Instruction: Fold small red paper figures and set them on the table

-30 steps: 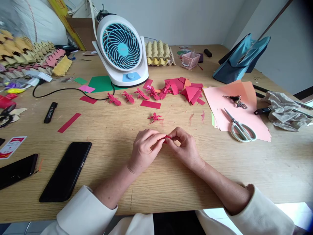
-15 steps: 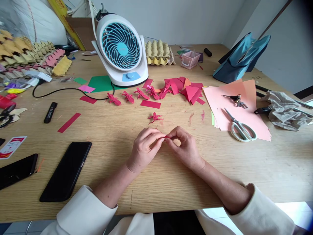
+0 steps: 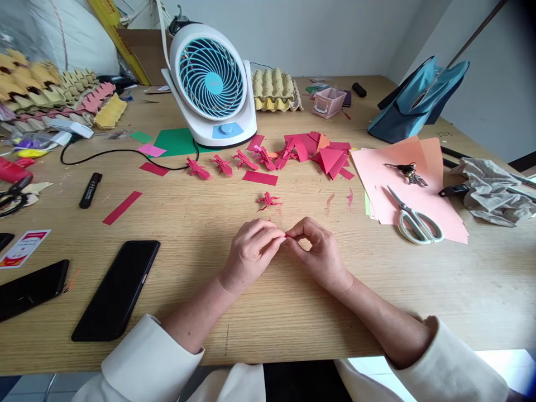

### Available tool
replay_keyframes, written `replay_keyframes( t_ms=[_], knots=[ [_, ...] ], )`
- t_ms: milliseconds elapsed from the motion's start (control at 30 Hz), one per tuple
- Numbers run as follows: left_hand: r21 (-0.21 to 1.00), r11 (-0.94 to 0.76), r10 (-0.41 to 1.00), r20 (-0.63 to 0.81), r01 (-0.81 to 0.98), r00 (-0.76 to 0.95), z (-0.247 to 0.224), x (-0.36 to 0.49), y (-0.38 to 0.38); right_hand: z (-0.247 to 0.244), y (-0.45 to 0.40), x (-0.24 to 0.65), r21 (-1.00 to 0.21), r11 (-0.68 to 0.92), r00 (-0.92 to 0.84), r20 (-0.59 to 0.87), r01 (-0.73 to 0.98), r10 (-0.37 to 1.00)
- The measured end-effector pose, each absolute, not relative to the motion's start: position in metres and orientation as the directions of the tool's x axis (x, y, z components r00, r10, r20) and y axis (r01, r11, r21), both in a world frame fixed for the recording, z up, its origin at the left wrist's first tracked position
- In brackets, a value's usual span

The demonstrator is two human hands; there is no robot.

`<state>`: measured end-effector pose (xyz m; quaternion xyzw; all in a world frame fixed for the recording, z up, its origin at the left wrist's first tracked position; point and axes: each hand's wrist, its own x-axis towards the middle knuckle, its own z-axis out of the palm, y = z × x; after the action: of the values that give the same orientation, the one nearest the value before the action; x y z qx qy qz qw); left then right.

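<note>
Fingertips of my left hand [image 3: 255,249] and my right hand [image 3: 317,251] meet over the middle of the table, both pinched on a small piece of red paper [image 3: 286,236]. Only a sliver of the paper shows; the fingers hide its shape. Just beyond my hands lies a small folded red paper figure [image 3: 267,200] with thin pointed limbs. Farther back, several similar red paper figures [image 3: 221,165] sit in a row, leading to a heap of red paper pieces [image 3: 329,159]. A red paper strip [image 3: 260,177] rests in front of that row.
A white fan [image 3: 213,84] stands at the back. At right, scissors [image 3: 419,223] and keys [image 3: 412,174] lie on pink paper sheets [image 3: 377,173]. On the left are a large black phone [image 3: 117,290], a second phone [image 3: 33,290], a black marker [image 3: 90,190] and another red strip [image 3: 122,207].
My view has shifted slightly, so everything sits a little farther right. My hands stay pinched together on the red paper, and less of it shows between the fingers.
</note>
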<state>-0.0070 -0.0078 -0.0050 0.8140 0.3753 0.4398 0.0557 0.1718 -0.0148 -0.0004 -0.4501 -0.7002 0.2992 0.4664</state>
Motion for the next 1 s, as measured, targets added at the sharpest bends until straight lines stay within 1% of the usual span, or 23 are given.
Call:
replay_keyframes(
  t_ms=[167, 300, 367, 567, 733, 800, 867, 933, 1000],
  knots=[
    [0.363, -0.727, 0.630, 0.690, 0.583, 0.356, -0.005, -0.006, -0.009, 0.000, -0.016, 0.171, -0.841, 0.408, -0.157, 0.377, 0.356, 0.913],
    [0.390, -0.710, 0.654, 0.674, 0.586, 0.344, -0.005, -0.005, -0.010, 0.000, -0.016, 0.171, -0.840, 0.403, -0.161, 0.370, 0.364, 0.915],
    [0.436, -0.696, 0.681, 0.652, 0.570, 0.334, -0.004, -0.003, -0.010, 0.000, -0.015, 0.171, -0.839, 0.400, -0.163, 0.366, 0.369, 0.916],
    [0.640, -0.600, 0.792, 0.562, 0.481, 0.240, -0.004, 0.005, -0.010, 0.002, -0.015, 0.170, -0.839, 0.398, -0.178, 0.356, 0.372, 0.917],
    [0.770, -0.511, 0.859, 0.475, 0.382, 0.191, -0.006, 0.005, -0.009, 0.002, -0.011, 0.171, -0.891, 0.280, -0.136, 0.247, 0.357, 0.960],
    [0.775, -0.499, 0.865, 0.475, 0.389, 0.163, -0.006, 0.003, -0.008, 0.001, -0.009, 0.172, -0.910, 0.239, -0.116, 0.212, 0.338, 0.970],
    [0.735, -0.514, 0.850, 0.508, 0.442, 0.142, -0.006, 0.001, -0.006, 0.001, -0.009, 0.172, -0.920, 0.223, -0.115, 0.195, 0.323, 0.974],
    [0.694, -0.538, 0.833, 0.526, 0.479, 0.172, -0.004, -0.002, -0.004, 0.001, -0.009, 0.173, -0.926, 0.215, -0.133, 0.182, 0.311, 0.974],
    [0.708, -0.540, 0.838, 0.499, 0.455, 0.218, -0.003, -0.003, -0.003, 0.002, -0.009, 0.173, -0.934, 0.206, -0.150, 0.168, 0.292, 0.974]
  ],
)
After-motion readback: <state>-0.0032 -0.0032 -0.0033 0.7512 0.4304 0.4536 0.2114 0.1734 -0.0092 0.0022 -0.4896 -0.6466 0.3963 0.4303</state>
